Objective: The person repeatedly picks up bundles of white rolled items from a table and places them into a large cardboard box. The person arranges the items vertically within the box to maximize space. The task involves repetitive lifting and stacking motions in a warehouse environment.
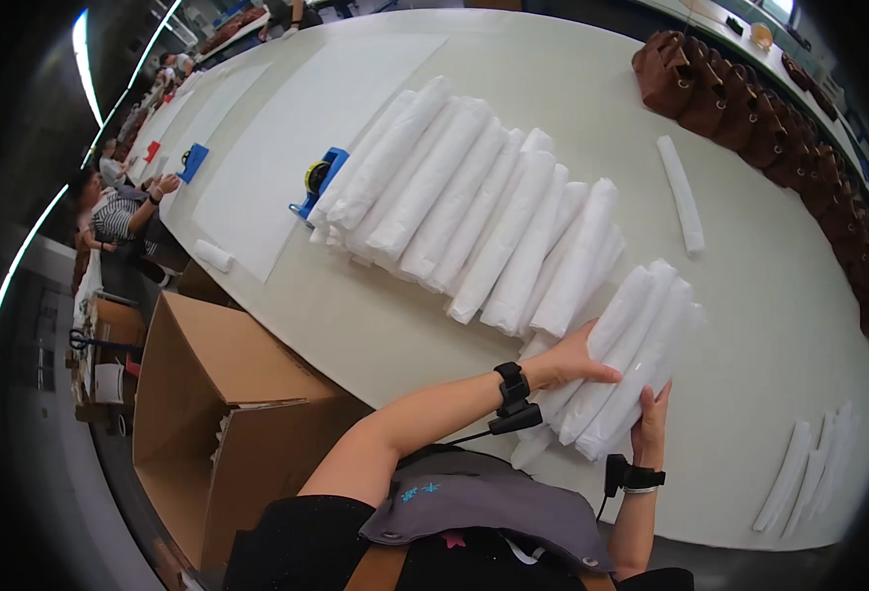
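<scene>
My left hand (573,360) and my right hand (652,414) grip a bundle of several white wrapped rolls (630,354) between them, near the table's front edge. The left thumb lies across the top of the bundle, and the right hand presses on its right side. Left of my hands, a long row of white rolls (471,199) lies heaped side by side on the pale table (346,318). A blue tape dispenser (320,181) stands against the far left end of that row. One thin white roll (680,193) lies apart, beyond my right hand.
An open cardboard box (257,362) stands at the table's left edge. White sheets (309,125) lie on the far left part. Brown handbags (760,125) line the right side; thin white strips (804,473) lie at the lower right. A person (128,214) works at the left.
</scene>
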### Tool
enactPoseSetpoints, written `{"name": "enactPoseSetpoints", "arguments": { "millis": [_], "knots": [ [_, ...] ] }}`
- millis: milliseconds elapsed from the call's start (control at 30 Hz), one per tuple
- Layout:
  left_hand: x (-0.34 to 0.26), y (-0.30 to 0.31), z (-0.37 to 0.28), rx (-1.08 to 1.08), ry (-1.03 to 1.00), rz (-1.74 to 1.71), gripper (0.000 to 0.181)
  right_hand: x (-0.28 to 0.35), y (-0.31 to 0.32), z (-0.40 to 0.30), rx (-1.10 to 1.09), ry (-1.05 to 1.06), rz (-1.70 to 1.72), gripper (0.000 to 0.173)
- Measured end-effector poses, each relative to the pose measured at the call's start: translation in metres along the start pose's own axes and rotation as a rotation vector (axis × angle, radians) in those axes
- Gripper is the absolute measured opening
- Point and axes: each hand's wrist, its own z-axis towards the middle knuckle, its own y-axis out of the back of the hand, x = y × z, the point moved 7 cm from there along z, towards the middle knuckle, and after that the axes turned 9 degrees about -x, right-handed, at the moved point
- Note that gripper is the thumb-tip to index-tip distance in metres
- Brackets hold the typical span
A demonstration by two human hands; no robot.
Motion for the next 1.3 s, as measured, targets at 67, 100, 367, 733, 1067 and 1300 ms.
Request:
{"name": "enactPoseSetpoints", "arguments": {
  "millis": [67, 100, 367, 733, 1067, 1300],
  "knots": [
    [-0.016, -0.013, -0.01, -0.001, -0.081, 0.053, 0.105, 0.016, 0.003, -0.008, 0.05, 0.051, 0.022, 0.101],
    [-0.026, -0.02, -0.015, 0.006, -0.112, 0.048, 0.106, 0.026, 0.006, -0.011, 0.047, 0.087, 0.014, 0.1],
    [-0.159, -0.029, -0.074, -0.151, -0.393, 0.302, 0.122, 0.118, -0.02, 0.007, 0.333, 0.21, 0.029, 0.071],
    [-0.359, 0.098, -0.302, -0.725, -0.854, 0.564, 0.117, 0.215, -0.355, -0.075, 0.447, 0.181, 0.144, 0.066],
    [-0.369, 0.226, -0.578, -0.844, -1.196, 0.532, 0.092, 0.162, -0.632, -0.304, 1.263, 0.619, 0.021, 0.06],
    [-0.19, 0.283, -0.705, -1.152, -1.004, 0.227, 0.097, -0.007, -0.653, -0.445, 1.586, 0.359, -0.181, 0.091]
  ]
}}
